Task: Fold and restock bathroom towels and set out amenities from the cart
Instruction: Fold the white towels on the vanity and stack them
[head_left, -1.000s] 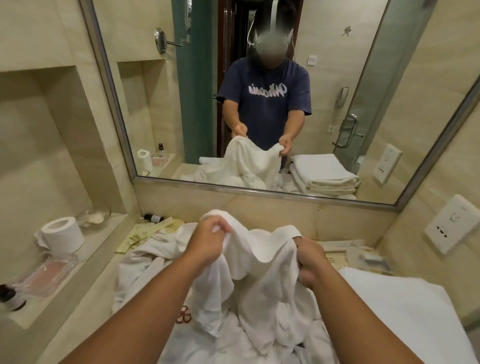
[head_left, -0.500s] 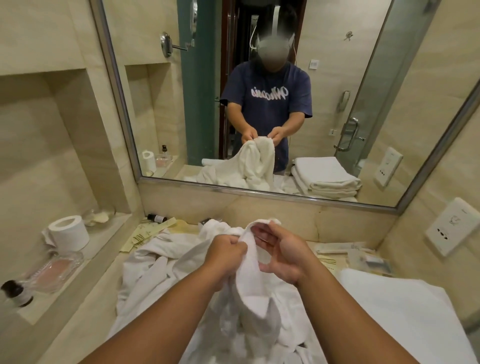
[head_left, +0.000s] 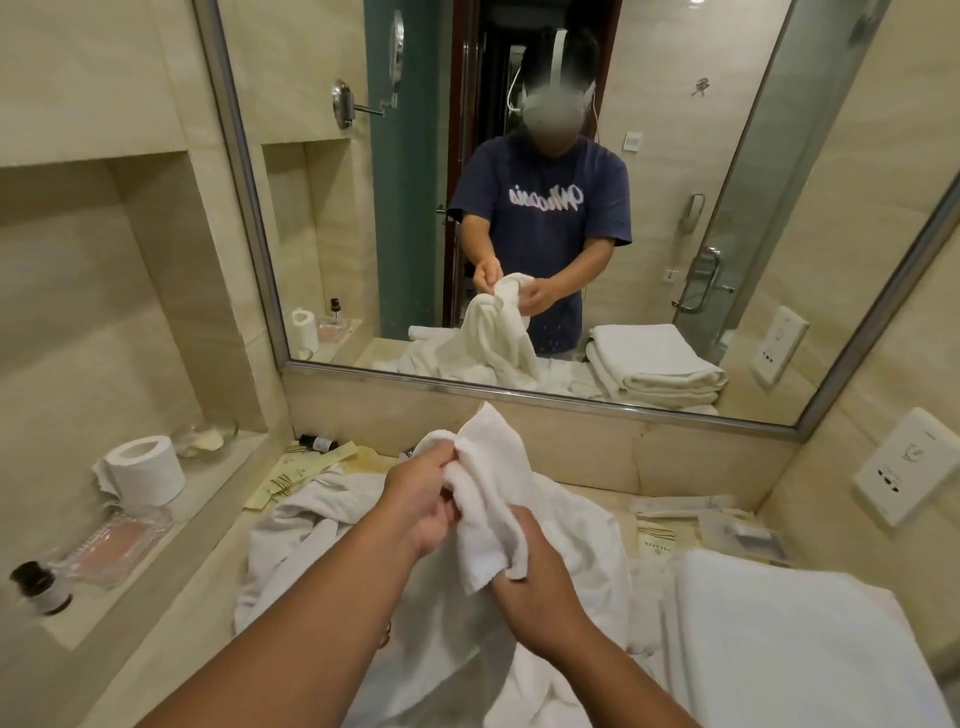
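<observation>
Your right hand (head_left: 539, 595), open a moment ago, now curls its fingers round the towel (head_left: 488, 512) below your pinching left hand (head_left: 423, 501) (hunting an edge to fold, I judge).

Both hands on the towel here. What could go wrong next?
1. The left hand and right hand grip the white towel in a bunch, not by its corners, so the fold may come out crooked.
2. Its lower part runs into the loose towel pile. Lifting could drag that pile across the sachets and the small dark bottle lying beside it.
</observation>
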